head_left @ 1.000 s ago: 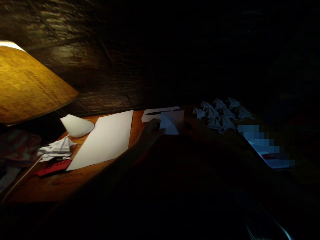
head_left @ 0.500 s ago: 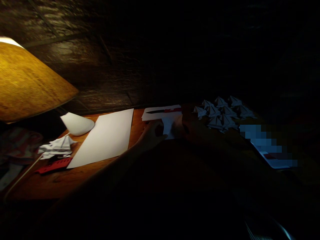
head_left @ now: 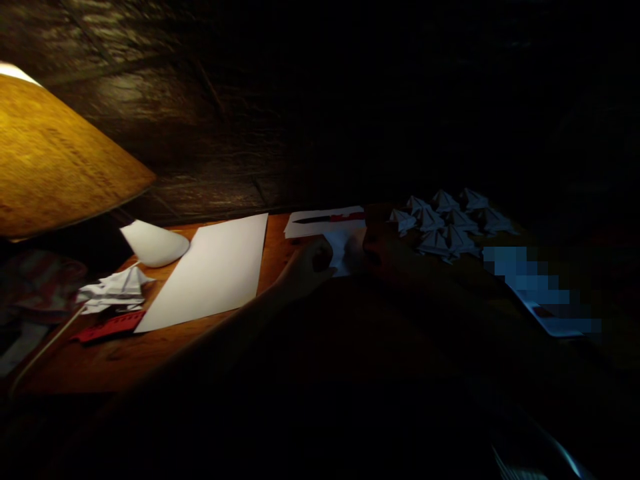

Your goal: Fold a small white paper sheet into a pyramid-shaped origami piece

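Note:
A small piece of white paper (head_left: 344,252) stands between my hands over the wooden table. My left hand (head_left: 311,261) is closed on its left edge, with the thumb near the lower corner. At the right edge is my right hand (head_left: 384,255), deep in shadow, its fingers bent against the paper. Just behind lies a stack of cut paper (head_left: 303,231), and a knife (head_left: 327,218) with a dark blade and a red handle rests on top.
Several folded paper shapes (head_left: 460,221) cluster at the right, near a glowing screen (head_left: 555,320). On the left are a large white sheet (head_left: 210,273), a lamp's white base (head_left: 155,244), its yellow shade (head_left: 60,153), crumpled paper (head_left: 117,290) and a red ruler-like strip (head_left: 110,328).
The view has shifted slightly. My right hand's fingers have moved a little on the paper's right side; my left hand keeps its hold.

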`<state>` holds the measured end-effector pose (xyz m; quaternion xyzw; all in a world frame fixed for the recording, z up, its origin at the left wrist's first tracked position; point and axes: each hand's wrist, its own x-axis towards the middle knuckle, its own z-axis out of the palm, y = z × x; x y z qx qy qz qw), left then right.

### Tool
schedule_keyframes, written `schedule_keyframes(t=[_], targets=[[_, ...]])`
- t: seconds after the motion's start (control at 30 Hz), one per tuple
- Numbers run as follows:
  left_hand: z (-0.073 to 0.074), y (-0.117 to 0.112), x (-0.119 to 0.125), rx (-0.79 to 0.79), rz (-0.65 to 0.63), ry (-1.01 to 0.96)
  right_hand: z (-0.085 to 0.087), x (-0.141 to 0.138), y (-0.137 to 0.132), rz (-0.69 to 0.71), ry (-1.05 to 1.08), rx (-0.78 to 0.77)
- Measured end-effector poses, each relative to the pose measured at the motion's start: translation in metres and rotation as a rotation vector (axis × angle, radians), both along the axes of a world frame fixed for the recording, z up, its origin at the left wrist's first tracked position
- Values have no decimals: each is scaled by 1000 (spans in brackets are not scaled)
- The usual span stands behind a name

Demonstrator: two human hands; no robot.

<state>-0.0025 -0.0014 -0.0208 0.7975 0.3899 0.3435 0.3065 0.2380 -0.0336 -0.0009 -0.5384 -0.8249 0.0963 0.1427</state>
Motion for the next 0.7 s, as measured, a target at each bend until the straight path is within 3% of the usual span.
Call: schedule_keyframes(t=[0.23, 0.7], targets=[[3, -3, 0, 77, -64, 8, 0, 2, 1, 36, -25, 8], [4, -4, -1, 49, -82, 72, 1, 5, 2, 127, 29, -49]])
